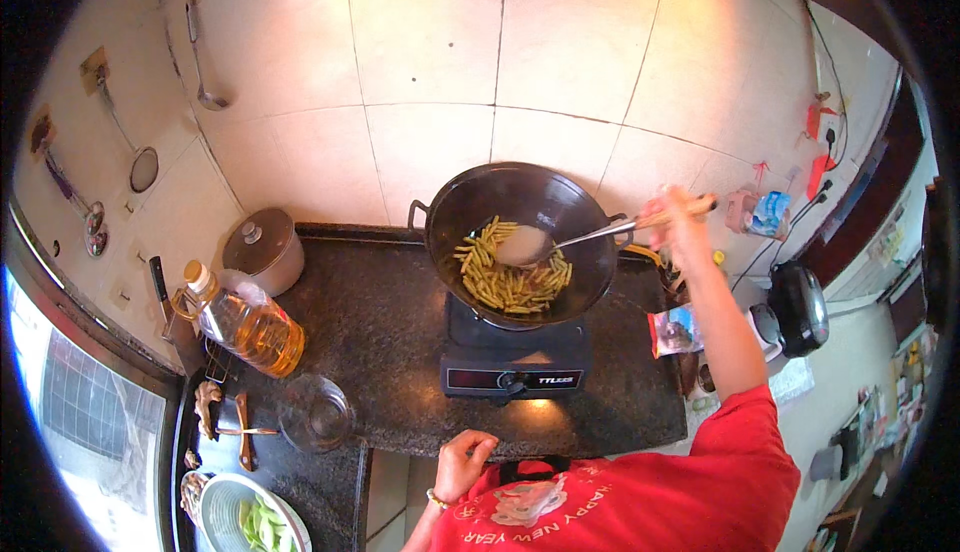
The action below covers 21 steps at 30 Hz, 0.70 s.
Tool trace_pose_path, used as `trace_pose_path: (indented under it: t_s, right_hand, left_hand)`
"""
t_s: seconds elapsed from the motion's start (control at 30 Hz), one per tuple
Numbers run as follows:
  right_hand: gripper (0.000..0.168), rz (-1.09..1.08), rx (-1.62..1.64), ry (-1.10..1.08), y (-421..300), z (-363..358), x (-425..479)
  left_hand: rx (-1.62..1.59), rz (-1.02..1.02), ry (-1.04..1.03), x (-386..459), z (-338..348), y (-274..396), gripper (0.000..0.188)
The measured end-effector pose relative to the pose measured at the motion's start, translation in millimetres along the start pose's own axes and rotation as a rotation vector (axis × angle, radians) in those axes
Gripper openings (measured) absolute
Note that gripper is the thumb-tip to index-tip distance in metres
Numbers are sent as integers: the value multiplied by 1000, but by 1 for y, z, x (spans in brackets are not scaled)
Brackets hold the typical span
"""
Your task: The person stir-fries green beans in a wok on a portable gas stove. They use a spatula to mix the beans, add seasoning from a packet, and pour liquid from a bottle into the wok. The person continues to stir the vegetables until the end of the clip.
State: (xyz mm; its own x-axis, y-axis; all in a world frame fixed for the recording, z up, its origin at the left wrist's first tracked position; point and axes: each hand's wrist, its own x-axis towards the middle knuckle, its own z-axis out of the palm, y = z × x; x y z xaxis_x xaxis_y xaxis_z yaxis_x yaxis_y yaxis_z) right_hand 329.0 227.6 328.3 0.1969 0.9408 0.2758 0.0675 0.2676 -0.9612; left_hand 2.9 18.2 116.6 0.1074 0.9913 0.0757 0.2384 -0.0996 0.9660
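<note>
A dark wok (pixel 577 282) with two loop handles sits on a portable cooktop (pixel 480 379). Cut green beans (pixel 510 289) lie in its bottom, around the broad metal blade of a wok spatula (pixel 600 233). My right hand (pixel 675 225), slightly blurred, grips the spatula's wooden handle above the wok's right rim. Down by the front edge of the counter, my left hand (pixel 461 462) is loosely curled with nothing visible in it. It is well apart from the wok.
A cooking oil bottle (pixel 262 330), a lidded pot (pixel 266 252) and a clear glass bowl (pixel 316 411) stand left on the dark countertop (pixel 375 327). Below them is a colander (pixel 225 511) with cut green vegetables. A printed packet (pixel 675 330) lies right of the cooktop. Ladles hang on the tiled wall.
</note>
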Motion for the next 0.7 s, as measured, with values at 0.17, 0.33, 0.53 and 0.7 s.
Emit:
trace_pose_path:
  t_s: [0.17, 0.33, 0.53, 0.7]
  right_hand:
    - [33, 33, -92, -17, -7, -13, -1]
    - [37, -115, -141, 8, -24, -19, -6]
    - [38, -136, -209, 29, -21, -8, -7]
    - [39, -71, -279, -23, -24, 3, -19]
  left_hand:
    - [-2, -36, -1, -3, 0, 0, 10]
    - [3, -4, 12, -6, 0, -7, 10]
    - [16, -7, -19, -5, -2, -1, 11]
    - [-9, -22, -26, -5, -2, -6, 11]
